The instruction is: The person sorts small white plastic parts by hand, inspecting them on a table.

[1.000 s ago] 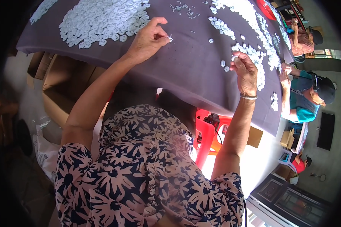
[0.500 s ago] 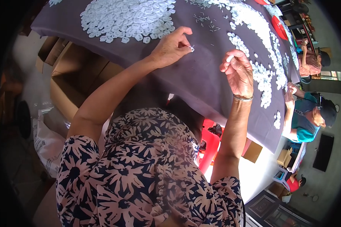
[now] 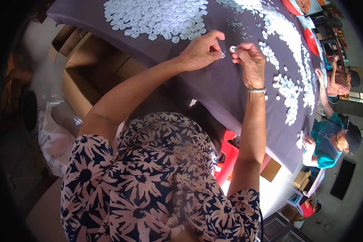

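Head view, looking down: two bare hands meet above a dark purple cloth-covered surface [image 3: 197, 86]. The right hand [image 3: 250, 60] pinches a small white round piece [image 3: 232, 49] in its fingertips. The left hand [image 3: 201, 50] pinches a tiny pale part [image 3: 222, 53] just beside it. A heap of white pieces [image 3: 157, 16] lies farther back. Cardboard boxes [image 3: 88, 72] stand below left.

Bare purple cloth [image 3: 213, 86] lies between white piece heaps [image 3: 157, 16] and [image 3: 288, 90].
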The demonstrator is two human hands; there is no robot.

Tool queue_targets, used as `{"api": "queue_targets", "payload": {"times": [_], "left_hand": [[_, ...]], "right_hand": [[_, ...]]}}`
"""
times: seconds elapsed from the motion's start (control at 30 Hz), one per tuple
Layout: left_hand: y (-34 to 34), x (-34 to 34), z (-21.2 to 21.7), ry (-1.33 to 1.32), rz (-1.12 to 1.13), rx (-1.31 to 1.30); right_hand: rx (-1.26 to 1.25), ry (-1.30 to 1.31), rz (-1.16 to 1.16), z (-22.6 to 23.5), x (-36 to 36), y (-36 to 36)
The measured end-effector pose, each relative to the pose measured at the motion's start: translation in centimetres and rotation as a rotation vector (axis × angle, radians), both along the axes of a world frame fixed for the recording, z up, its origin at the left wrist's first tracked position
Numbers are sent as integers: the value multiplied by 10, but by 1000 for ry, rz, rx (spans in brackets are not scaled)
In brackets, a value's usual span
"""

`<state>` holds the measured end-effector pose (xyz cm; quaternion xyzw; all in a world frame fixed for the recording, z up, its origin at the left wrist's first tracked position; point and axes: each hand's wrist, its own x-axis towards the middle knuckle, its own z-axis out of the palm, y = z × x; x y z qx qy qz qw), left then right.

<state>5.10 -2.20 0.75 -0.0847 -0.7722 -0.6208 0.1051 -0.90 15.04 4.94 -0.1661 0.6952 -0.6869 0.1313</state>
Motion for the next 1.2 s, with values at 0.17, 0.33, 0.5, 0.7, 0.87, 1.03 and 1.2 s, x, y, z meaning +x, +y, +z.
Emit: {"api": "queue_targets", "payload": {"times": [0.17,0.33,0.5,0.7,0.87,1.03,1.2], "left_hand": [[-1,1,1,-4,-9,-10],[-2,1,0,16,-4,-11],[-1,0,1,6,1,-24],[-1,0,0,19,-3,-23],[-1,0,-1,32,-3,-28],[0,0,0,14,7,-15],[-1,0,-1,19,9,0]], "right_hand": [[-62,38,-6,-15,2,-12],[-98,38,4,-21,3,-14],[-126,26,8,-23,3,-14],[-115,54,10,-23,4,-13],[-121,72,12,-24,6,-14],[-108,112,17,-27,5,-13],[-108,133,15,-27,7,-14]]}}
